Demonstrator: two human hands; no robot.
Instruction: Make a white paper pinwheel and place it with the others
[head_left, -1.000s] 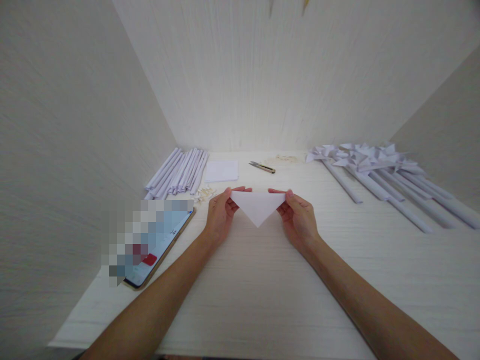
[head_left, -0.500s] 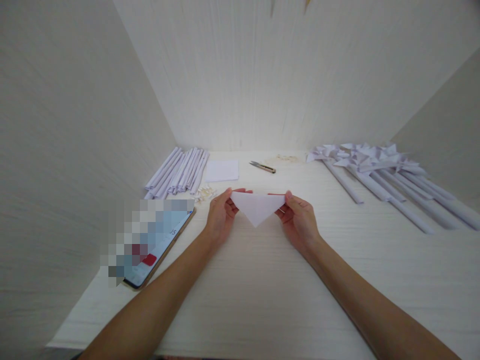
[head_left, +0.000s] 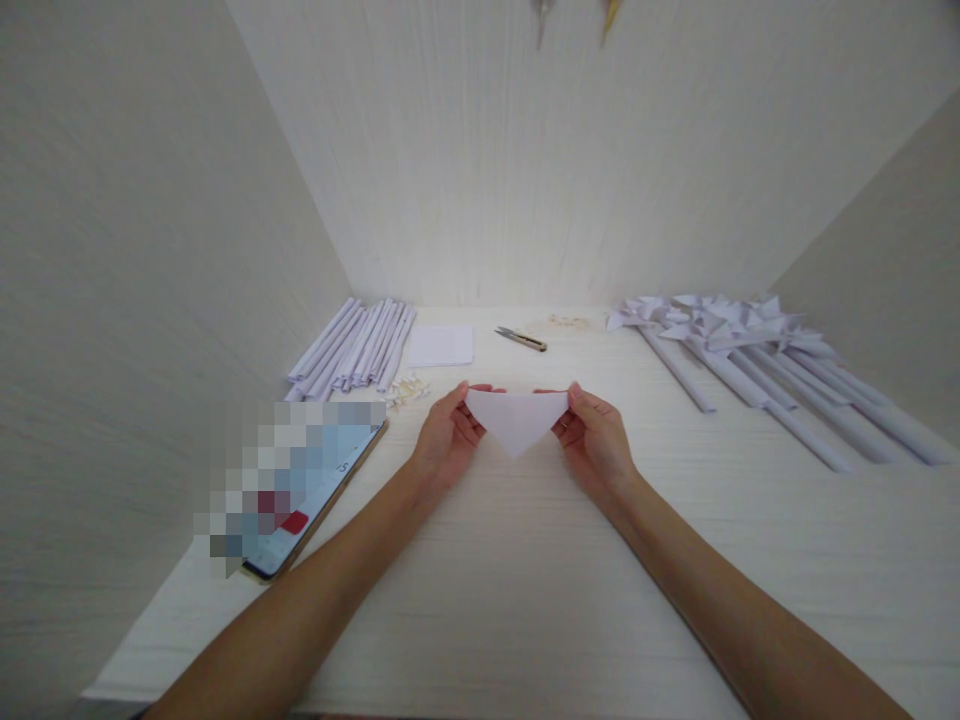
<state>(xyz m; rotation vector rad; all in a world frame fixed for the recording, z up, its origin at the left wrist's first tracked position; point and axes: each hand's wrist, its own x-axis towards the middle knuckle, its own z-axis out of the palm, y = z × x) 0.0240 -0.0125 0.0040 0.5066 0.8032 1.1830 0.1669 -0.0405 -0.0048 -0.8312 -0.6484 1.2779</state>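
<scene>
**Folded triangle held between two hands over white desk**

As seen from the head camera, a phone (head_left: 315,500) lay at the far left of the desk (head_left: 525,600), its screen blurred. Behind it sat one bundle of rolled paper tubes (head_left: 352,348), too tightly packed to count, with small pale bits (head_left: 407,388) beside it and one flat sheet (head_left: 441,345) just right. The left hand (head_left: 448,437) pinched the left corner of one folded paper triangle (head_left: 516,418); the right hand (head_left: 596,440) pinched the right corner. Both grips were closed on the paper, neither hand nearer than the other. The triangle's long edge ran left to right between the fingertips, its point aimed back toward the person, and it hung just above the desk's middle. One pair of snips (head_left: 520,339) lay beyond it. At far right, several paper pinwheels (head_left: 720,330) on rolled sticks lay overlapping, their number unclear.
</scene>
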